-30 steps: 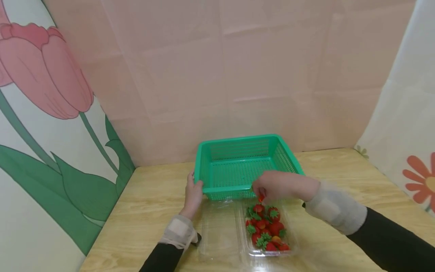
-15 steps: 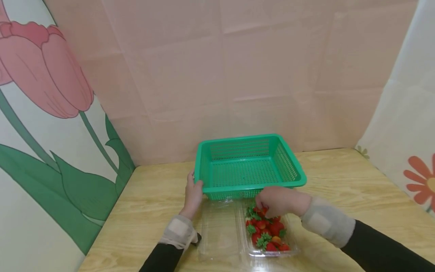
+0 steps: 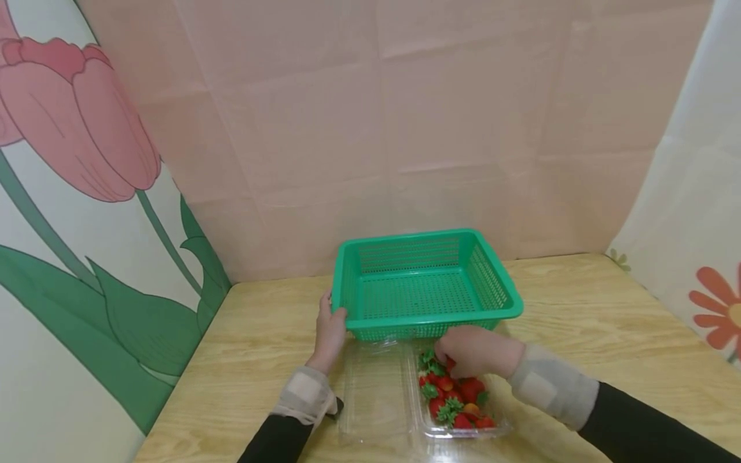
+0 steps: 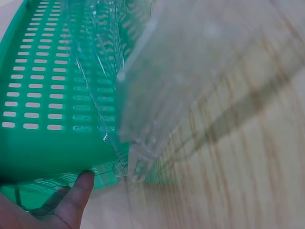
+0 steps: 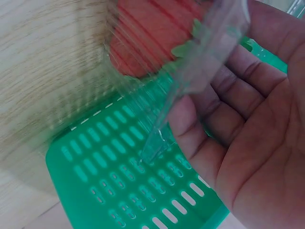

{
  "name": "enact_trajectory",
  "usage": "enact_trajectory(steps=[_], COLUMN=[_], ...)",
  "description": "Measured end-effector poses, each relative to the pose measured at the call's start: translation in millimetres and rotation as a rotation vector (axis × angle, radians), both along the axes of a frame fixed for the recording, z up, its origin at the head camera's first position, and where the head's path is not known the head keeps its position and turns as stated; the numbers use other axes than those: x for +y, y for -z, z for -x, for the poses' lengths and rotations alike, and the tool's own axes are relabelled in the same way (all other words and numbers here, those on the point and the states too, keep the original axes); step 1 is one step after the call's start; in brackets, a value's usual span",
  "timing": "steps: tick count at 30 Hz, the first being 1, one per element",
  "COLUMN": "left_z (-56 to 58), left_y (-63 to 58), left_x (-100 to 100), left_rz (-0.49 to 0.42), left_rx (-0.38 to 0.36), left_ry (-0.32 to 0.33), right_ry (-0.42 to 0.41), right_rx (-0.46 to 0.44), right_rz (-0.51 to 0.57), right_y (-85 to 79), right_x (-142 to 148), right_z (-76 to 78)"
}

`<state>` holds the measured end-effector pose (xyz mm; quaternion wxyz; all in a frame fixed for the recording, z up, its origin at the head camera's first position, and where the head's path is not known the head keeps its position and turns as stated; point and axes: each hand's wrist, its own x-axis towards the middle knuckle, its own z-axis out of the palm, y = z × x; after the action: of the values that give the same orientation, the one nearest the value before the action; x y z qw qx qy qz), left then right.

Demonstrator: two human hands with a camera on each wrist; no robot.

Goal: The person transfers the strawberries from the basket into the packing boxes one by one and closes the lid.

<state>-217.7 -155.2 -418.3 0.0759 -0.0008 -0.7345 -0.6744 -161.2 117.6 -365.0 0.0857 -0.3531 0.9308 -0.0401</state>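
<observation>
My left hand (image 3: 330,333) grips the front left corner of a green plastic basket (image 3: 405,321), thumb on the near side. In the left wrist view, the left hand's thumb (image 4: 75,202) lies against the basket's edge. In front of the basket stands a clear plastic clamshell box (image 3: 463,433) filled with red strawberries (image 3: 437,408) with green leaves. My right hand (image 3: 479,350) reaches into its far end, fingers curled down at a strawberry (image 3: 451,364); the fingertips are mostly hidden. The right wrist view shows a strawberry (image 5: 150,40) behind the clear wall beside the curled fingers.
The box's clear lid (image 3: 376,392) lies open flat to the left of the strawberries. A wood-grain table (image 3: 249,386) carries everything. A pink cloth (image 3: 370,128) hangs behind the table, and printed flower panels (image 3: 87,141) flank the sides.
My right hand has come down from above the basket's front rim, with a red strawberry at its fingers, into the far end of the box. My left hand and the basket have stayed put.
</observation>
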Motion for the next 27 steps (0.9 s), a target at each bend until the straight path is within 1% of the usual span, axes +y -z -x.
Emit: enact_trajectory(steps=[7,14,18,24,27], left_z=[-0.2,0.1,1.0,1.0,0.6], left_y=[1.9,1.3,2.0,1.3,1.3], left_x=[0.2,0.2,0.1,0.4,0.8], left_rz=[0.002,0.01,0.022,0.019,0.014], left_rx=[-0.009,-0.006,-0.006,-0.008,-0.006], left_ry=[-0.012,-0.022,-0.026,-0.02,-0.017], right_ry=[-0.008,-0.002,0.005,0.068,0.064], right_rx=[-0.003,-0.034,-0.048,-0.089,-0.068], right_rz=[0.001,0.008,-0.006,-0.028,-0.046], right_y=[-3.6,-14.6,-25.8,-51.0,-64.8], right_x=[0.0,1.3,-1.2,-11.5,-13.7], right_z=[-2.0,-1.6,-1.9,-3.4,-2.1])
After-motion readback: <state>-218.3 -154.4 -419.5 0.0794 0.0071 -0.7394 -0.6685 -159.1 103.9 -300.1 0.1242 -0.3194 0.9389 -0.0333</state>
